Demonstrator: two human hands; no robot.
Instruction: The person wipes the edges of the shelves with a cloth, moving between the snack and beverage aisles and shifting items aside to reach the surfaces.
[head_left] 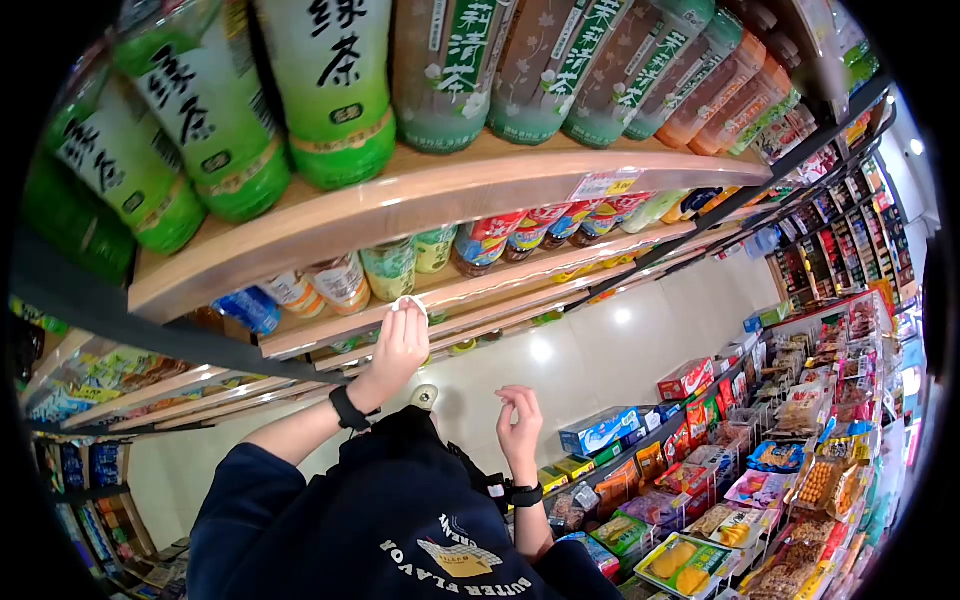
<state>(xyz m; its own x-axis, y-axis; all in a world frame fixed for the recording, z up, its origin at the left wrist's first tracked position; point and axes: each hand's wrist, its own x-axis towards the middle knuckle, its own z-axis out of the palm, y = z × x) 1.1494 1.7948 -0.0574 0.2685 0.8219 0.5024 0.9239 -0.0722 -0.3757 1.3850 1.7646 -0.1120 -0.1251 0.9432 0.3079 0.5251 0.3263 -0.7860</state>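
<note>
My left hand [400,345] is raised to the front edge of the second shelf [480,290], its fingers closed on a white cloth [408,302]. Only a small part of the cloth shows past the fingertips, right at the shelf edge. Just behind it stand a green-labelled drink bottle [388,268] and other bottles with red and blue labels [488,240]. My right hand [520,425] hangs in the aisle in front of my body, with its fingers loosely bent and nothing in them.
Large green tea bottles [335,90] and jasmine tea bottles [450,75] line the top shelf [440,175], above my left hand. To the right, a display of packaged snacks [690,500] stands close to my right arm. Pale glossy floor [600,340] runs between them.
</note>
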